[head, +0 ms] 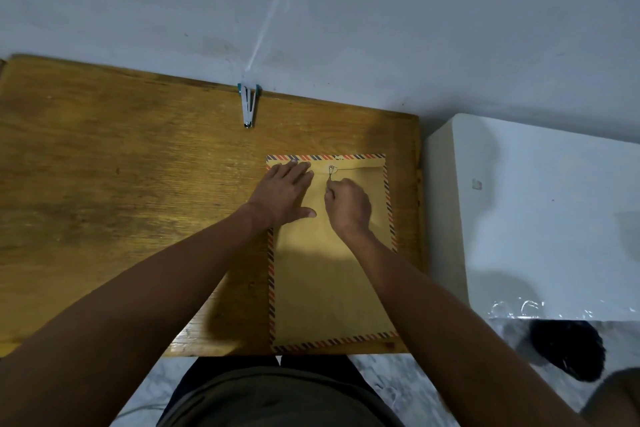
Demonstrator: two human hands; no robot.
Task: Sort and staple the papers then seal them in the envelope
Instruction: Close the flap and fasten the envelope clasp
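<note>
The wooden bench [121, 201] fills the left and middle of the view, pushed up against a pale wall [311, 10], and just off its right edge stands a white block-shaped surface [540, 218] over a marbled floor [398, 388]. On the right part of the bench lies the big yellow envelope [329, 281], flat, long side running away from the person, its red-and-blue striped border showing on all sides and its near edge almost at the bench's front edge. The flap at the far end is folded down, and a small round button [331, 168] sits on it with a thin string [329, 176] running from it toward the person. Both bare forearms reach in from below. The left hand [284, 194] is open and flat, fingers spread, pressing on the envelope's far left corner near the flap. The right hand [348, 204] is curled closed, fingertips pinching the string just below the button. Well apart from all this, at the bench's far edge against the wall, a small stapler [249, 106] with teal ends lies with its jaws spread open, untouched. No loose papers show on the bench.
</note>
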